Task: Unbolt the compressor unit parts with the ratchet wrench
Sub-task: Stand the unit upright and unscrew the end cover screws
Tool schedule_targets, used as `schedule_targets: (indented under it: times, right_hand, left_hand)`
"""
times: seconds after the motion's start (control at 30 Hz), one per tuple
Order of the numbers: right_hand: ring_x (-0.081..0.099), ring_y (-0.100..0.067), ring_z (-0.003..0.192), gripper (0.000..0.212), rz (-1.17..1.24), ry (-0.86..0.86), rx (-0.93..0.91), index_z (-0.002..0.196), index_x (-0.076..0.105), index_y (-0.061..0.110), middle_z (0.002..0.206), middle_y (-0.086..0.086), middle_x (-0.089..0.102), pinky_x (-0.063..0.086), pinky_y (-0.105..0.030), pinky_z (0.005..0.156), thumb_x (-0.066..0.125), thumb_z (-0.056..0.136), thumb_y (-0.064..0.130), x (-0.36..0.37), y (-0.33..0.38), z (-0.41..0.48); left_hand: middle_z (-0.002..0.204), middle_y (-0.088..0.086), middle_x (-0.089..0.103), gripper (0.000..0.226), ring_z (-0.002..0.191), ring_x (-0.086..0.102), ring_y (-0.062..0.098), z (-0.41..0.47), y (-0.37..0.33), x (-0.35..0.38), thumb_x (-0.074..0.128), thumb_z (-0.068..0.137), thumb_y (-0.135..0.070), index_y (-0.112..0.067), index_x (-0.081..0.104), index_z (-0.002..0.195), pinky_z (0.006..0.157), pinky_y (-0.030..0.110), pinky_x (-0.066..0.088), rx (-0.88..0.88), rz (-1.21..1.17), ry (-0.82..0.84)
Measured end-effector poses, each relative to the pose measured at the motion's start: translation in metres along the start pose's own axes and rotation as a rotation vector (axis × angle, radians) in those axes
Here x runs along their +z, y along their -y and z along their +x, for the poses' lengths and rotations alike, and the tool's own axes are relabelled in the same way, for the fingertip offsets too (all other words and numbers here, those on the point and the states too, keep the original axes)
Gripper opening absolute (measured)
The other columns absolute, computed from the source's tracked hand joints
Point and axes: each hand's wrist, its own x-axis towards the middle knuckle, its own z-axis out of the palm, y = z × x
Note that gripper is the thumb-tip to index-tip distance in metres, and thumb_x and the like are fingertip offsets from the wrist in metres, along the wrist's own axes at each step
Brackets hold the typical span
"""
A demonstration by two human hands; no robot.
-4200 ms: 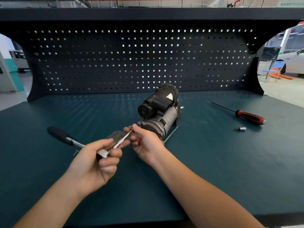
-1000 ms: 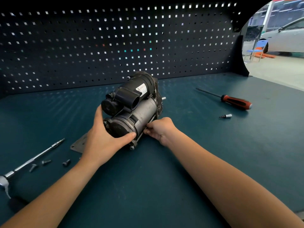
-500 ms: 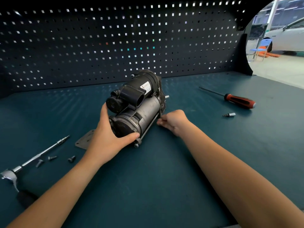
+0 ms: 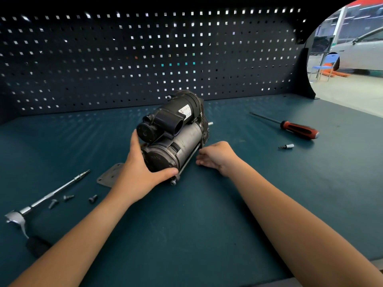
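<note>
1. Since half a second ago the right hand (image 4: 217,157) has uncurled. Its fingers lie relaxed on the bench mat (image 4: 196,224), holding nothing, just beside the long side bolt (image 4: 190,156).
2. The left hand (image 4: 141,175) still grips the near end cap of the compressor unit (image 4: 182,139), with the thumb below and the fingers up the left side. The unit's far end points at the pegboard (image 4: 145,59).
3. Just left of that grip lies a grey plate (image 4: 109,177), partly behind the wrist.
4. Farther left are three loose bolts (image 4: 68,197) and the ratchet wrench (image 4: 51,195), which reaches the mat's left edge.
5. Right of the grip, beyond the free hand, a small bit (image 4: 287,146) and a screwdriver (image 4: 298,129) lie well apart.
6. Nearer the person, mat runs between the forearms to the front edge.
</note>
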Motion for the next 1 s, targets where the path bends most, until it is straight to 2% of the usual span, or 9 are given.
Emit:
schedule_targets:
  times: [0.2,0.33,0.4,0.47,0.6,0.67,0.8,0.9,1.0]
  right_hand:
    - [0.058,-0.013,0.034,0.005,-0.025,0.012,0.010,0.085,0.052,-0.003,0.079,-0.020,0.062,0.050,-0.017,0.040,0.050,0.089,-0.005,-0.003,-0.001,-0.003]
    - [0.058,-0.014,0.034,0.017,-0.036,-0.003,0.003,0.073,0.050,0.001,0.070,-0.015,0.057,0.051,-0.018,0.040,0.049,0.088,-0.005,-0.007,0.000,-0.008]
    - [0.057,-0.012,0.033,0.018,-0.020,-0.036,-0.017,0.072,0.050,0.002,0.069,-0.013,0.056,0.048,-0.016,0.037,0.048,0.089,-0.003,-0.009,0.003,-0.011]
    - [0.055,-0.010,0.032,0.016,-0.004,-0.075,-0.068,0.073,0.051,0.003,0.067,-0.011,0.057,0.042,-0.014,0.035,0.048,0.088,-0.002,-0.009,0.008,-0.015]
    - [0.055,-0.008,0.035,0.019,0.065,-0.119,-0.197,0.069,0.053,0.007,0.063,-0.007,0.060,0.040,-0.016,0.040,0.050,0.086,0.001,-0.003,0.020,-0.027]
    - [0.055,-0.006,0.036,0.019,0.057,-0.099,-0.229,0.068,0.054,0.008,0.063,-0.005,0.061,0.038,-0.014,0.039,0.051,0.087,0.003,0.003,0.021,-0.038]
    - [0.056,-0.004,0.043,0.020,-0.067,-0.068,-0.286,0.068,0.060,0.012,0.065,-0.001,0.063,0.038,-0.014,0.041,0.052,0.086,0.006,0.011,0.014,-0.061]
    - [0.056,-0.004,0.044,0.021,-0.111,-0.058,-0.334,0.069,0.061,0.016,0.063,0.003,0.064,0.039,-0.017,0.046,0.053,0.087,0.007,0.011,0.009,-0.076]
    - [0.054,-0.002,0.041,0.022,-0.199,0.003,-0.376,0.070,0.062,0.017,0.060,0.005,0.064,0.039,-0.016,0.043,0.053,0.087,0.006,0.015,0.003,-0.087]
  left_hand:
    - [0.152,-0.016,0.019,0.126,0.131,0.033,0.001,-0.005,-0.015,-0.034,0.071,0.043,-0.068,-0.041,0.000,0.145,0.106,0.030,0.029,0.014,-0.081,-0.040]
    - [0.127,-0.032,0.051,0.053,0.107,0.056,-0.009,-0.030,0.012,-0.118,0.060,0.067,-0.064,-0.057,0.047,0.118,0.083,0.021,0.049,0.222,-0.056,-0.158]
    - [0.113,-0.032,0.059,0.026,0.103,0.056,-0.010,-0.055,0.050,-0.149,0.051,0.082,-0.046,-0.051,0.060,0.105,0.094,0.026,0.047,0.273,0.144,-0.181]
    - [0.105,-0.043,0.055,0.029,0.102,0.048,-0.021,-0.087,0.083,-0.165,0.049,0.089,-0.034,-0.059,0.060,0.099,0.109,0.031,0.032,0.224,0.284,-0.100]
    - [0.128,-0.023,0.044,0.067,0.125,0.027,-0.015,-0.139,0.085,-0.156,0.037,0.078,-0.075,-0.029,0.047,0.125,0.101,0.018,0.025,0.294,0.640,0.254]
    - [0.109,-0.018,0.044,0.063,0.112,0.034,-0.013,-0.140,0.080,-0.150,0.030,0.080,-0.075,-0.030,0.048,0.119,0.097,0.028,0.025,0.423,0.706,0.174]
    - [0.091,-0.022,0.037,0.042,0.079,0.038,-0.002,-0.123,0.069,-0.148,0.026,0.084,-0.073,-0.040,0.046,0.099,0.081,0.011,0.028,0.458,0.777,0.241]
    - [0.106,-0.027,0.045,0.039,0.093,0.046,-0.006,-0.123,0.082,-0.153,0.033,0.080,-0.076,-0.046,0.046,0.102,0.082,0.014,0.036,0.445,0.632,0.249]
    - [0.113,-0.023,0.052,0.043,0.103,0.049,-0.005,-0.119,0.097,-0.165,0.042,0.079,-0.072,-0.043,0.052,0.109,0.088,0.002,0.031,0.266,0.406,-0.042]
